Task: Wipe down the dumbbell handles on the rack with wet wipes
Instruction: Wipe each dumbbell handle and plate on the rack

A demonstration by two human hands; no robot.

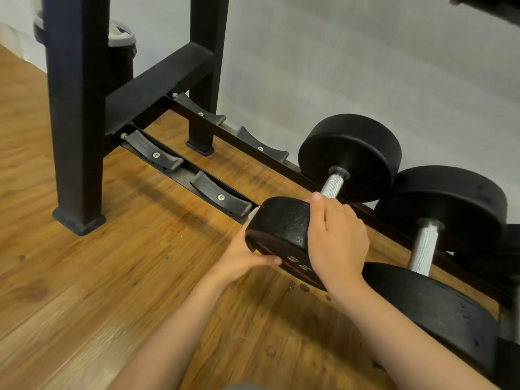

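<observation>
Wood-plank flooring (140, 277) fills most of the view, with a black steel rack (76, 108) standing on it against a pale wall (365, 66). On the rack's lowest rail, to the right of empty rubber cradles (219, 197), lies the dumbbell (349, 156) under your hands, with a second dumbbell (441, 206) just beside it. Both hands clamp its near head (281, 223): your left hand (242, 260) cups the lower edge with the thumb across the face, and your right hand (337, 240) curls over the top rim. Expect it to be heavy, rigid and inclined to roll. The rubber head offers the surest hold, leaving the knurled metal handle (332, 185) bare for wiping. Whether either hand holds a wipe cannot be told.
</observation>
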